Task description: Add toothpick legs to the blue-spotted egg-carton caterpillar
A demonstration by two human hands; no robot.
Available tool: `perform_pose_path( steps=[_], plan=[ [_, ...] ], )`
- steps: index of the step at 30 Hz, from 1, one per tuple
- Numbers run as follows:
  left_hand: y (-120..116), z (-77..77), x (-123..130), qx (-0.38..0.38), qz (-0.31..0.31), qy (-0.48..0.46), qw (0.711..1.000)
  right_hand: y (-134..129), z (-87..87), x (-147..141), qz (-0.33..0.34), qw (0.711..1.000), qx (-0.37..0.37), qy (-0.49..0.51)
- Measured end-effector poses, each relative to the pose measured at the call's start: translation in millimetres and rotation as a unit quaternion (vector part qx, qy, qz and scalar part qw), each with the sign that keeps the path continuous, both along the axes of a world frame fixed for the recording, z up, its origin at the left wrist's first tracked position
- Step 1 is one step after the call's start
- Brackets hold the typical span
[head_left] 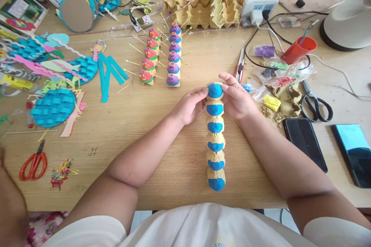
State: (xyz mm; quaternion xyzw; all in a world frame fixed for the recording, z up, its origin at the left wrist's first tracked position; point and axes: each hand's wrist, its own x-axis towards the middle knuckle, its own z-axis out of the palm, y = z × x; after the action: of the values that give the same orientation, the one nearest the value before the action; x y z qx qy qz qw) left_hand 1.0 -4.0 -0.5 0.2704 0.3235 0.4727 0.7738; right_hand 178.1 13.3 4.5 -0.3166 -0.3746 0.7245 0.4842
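A strip of egg-carton cups (pixel 215 136) lies lengthwise in front of me, each bump bearing a patch of blue clay. My left hand (pixel 191 105) grips the far cup's left side, thumb against its edge and the other fingers partly hidden beneath. On the right side of that same cup, my right hand (pixel 237 98) has its thumb and a finger near the blue patch, with the index finger raised. Beyond my hands stand a red and green caterpillar-like strip (pixel 150 54) and a purple and blue one (pixel 174 56), both with thin sticks poking out.
Blue woven paper fish (pixel 53 107) and blue strips (pixel 104 77) lie left, near red-handled scissors (pixel 34 165). Egg trays (pixel 203 4) sit at the back. Right are a box cutter (pixel 240 67), red cup (pixel 299 50), black scissors (pixel 315 106) and a phone (pixel 305 142). A person's arm shows at far left.
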Motion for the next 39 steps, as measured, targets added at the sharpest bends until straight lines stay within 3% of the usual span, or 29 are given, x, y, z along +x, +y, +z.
perform_pose_path(
  steps=[15,27,39],
  plan=[
    [-1.0,4.0,1.3,-0.008,-0.002,-0.006,1.0,0.8,0.9,0.3,-0.007,1.0,0.002,-0.014],
    [0.2,-3.5,0.8,0.016,-0.004,-0.008,1.0,-0.6,5.9,-0.5,-0.018,0.999,-0.005,-0.03],
    [1.5,-7.8,-2.7,0.02,-0.003,-0.002,1.0,-0.9,0.5,-0.4,0.034,0.999,0.021,-0.01]
  ],
)
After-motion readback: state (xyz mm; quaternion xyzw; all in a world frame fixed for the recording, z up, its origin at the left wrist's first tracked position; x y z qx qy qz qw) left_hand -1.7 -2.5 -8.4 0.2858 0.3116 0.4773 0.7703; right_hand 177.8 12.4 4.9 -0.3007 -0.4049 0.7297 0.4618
